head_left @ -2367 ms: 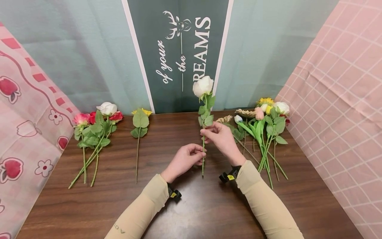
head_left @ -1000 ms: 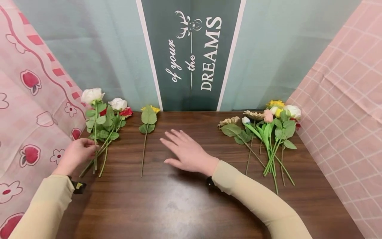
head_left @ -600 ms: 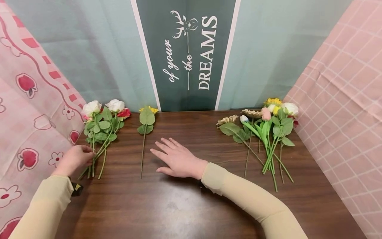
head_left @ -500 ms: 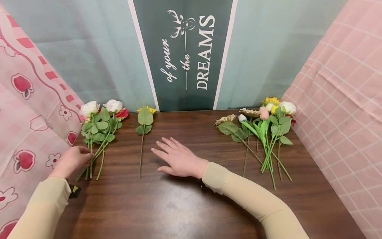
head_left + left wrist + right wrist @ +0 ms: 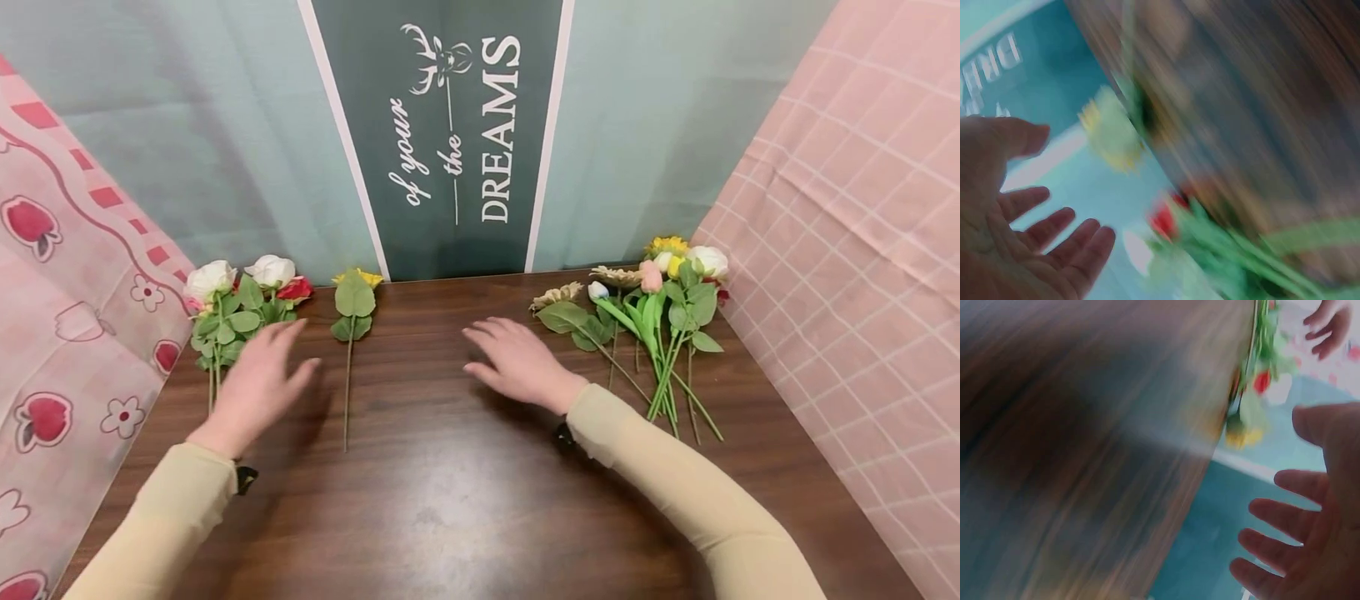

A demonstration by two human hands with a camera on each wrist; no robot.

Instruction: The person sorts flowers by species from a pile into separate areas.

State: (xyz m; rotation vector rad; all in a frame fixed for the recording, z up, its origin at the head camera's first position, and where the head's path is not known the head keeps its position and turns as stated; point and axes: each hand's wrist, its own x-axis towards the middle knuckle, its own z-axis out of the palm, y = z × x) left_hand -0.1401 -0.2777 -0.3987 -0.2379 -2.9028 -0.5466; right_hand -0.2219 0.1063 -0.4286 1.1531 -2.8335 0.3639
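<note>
My left hand point(image 5: 258, 385) is spread and holds nothing, hovering over the stems of the left bunch of flowers. That bunch has two white roses, one of them the left white rose point(image 5: 211, 282), a red flower point(image 5: 296, 288) and a partly hidden pink one; my hand covers several stems. Between my hands lies a single sunflower point(image 5: 358, 278), its stem toward me and a leaf over its head. Farther right, my right hand point(image 5: 521, 362) is over the table with fingers apart, palm bare in the right wrist view. Both wrist views are blurred.
A larger bunch lies at the back right: a pink tulip point(image 5: 651, 277), a white rose point(image 5: 708, 262), a yellow sunflower point(image 5: 667, 245) and beige flowers point(image 5: 557, 295). Printed cloth walls stand behind and at both sides of the brown table point(image 5: 450, 517).
The white rose, earlier upright in both hands, was carried left by my left hand and laid on the left bunch. The left hand has released it and moved right; the right hand has shifted right.
</note>
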